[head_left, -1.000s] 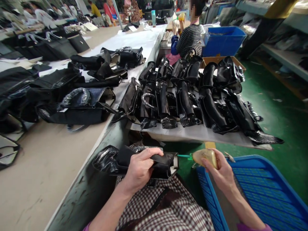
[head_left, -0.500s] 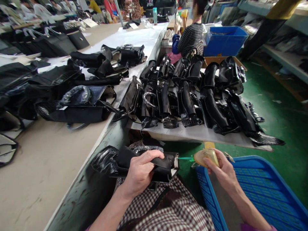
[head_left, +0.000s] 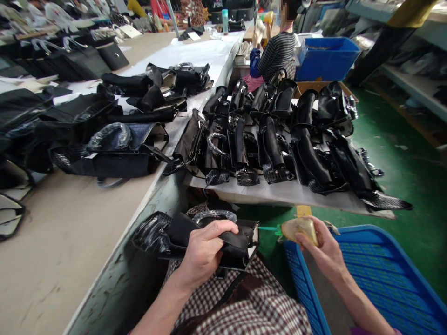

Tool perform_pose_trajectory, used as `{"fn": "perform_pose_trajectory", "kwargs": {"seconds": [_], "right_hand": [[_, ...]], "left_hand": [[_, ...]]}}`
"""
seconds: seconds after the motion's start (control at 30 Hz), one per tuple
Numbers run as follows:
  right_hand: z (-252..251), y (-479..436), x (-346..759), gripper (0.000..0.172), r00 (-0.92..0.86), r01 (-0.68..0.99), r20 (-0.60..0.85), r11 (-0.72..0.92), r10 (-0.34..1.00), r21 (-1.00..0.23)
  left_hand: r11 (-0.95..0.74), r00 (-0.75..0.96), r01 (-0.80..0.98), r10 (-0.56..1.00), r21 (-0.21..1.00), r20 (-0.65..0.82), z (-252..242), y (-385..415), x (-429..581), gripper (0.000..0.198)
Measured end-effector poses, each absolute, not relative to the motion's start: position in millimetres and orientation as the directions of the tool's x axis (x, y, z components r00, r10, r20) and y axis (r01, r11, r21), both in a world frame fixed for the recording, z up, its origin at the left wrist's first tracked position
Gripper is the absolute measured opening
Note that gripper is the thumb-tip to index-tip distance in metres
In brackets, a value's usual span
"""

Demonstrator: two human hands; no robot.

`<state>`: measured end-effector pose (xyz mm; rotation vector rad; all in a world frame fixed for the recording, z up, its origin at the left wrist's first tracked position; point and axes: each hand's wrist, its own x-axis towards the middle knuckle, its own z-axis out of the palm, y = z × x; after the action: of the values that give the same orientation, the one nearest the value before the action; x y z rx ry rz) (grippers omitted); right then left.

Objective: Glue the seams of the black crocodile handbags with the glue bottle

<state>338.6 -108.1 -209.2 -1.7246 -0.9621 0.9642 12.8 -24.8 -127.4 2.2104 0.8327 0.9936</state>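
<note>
Over my lap, my left hand (head_left: 206,249) grips a black bag (head_left: 181,232) from above, its fingers wrapped round the flap. A plastic-wrapped handle stands up behind that hand. Off to the right, my right hand (head_left: 324,249) holds a yellowish squeeze bottle (head_left: 298,229) on its side. The bottle's thin green nozzle (head_left: 268,228) points left, and its tip is at the bag's pale-lined open end. Whether the tip touches the bag is too small to tell.
Several black bags (head_left: 272,144) lie in rows on a bench ahead, and more sit on the long table (head_left: 80,223) at left. A blue basket (head_left: 387,265) stands at lower right. Beyond the bench are a seated person (head_left: 277,56) and a blue bin (head_left: 326,58).
</note>
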Motion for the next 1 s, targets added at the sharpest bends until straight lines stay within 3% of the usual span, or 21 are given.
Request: {"fn": "perform_pose_trajectory", "kwargs": {"seconds": [0.2, 0.37, 0.7, 1.0], "right_hand": [[-200, -116, 339, 0.053, 0.347, 0.253, -0.177, -0.273, 0.921, -0.928], [-193, -118, 336, 0.052, 0.324, 0.164, -0.223, -0.287, 0.919, -0.944], [-209, -100, 323, 0.059, 0.417, 0.128, -0.161, -0.233, 0.895, -0.964], [-211, -99, 333, 0.054, 0.308, 0.099, -0.210, -0.250, 0.928, -0.963]], "left_hand": [[-0.661, 0.537, 0.323, 0.718, 0.678, 0.444, -125, -26, 14, 0.025], [-0.645, 0.539, 0.322, 0.727, 0.693, 0.426, -127, -28, 11, 0.028], [-0.620, 0.524, 0.343, 0.750, 0.706, 0.404, -132, -33, 8, 0.027], [-0.634, 0.522, 0.335, 0.741, 0.697, 0.424, -129, -33, 8, 0.028]]}}
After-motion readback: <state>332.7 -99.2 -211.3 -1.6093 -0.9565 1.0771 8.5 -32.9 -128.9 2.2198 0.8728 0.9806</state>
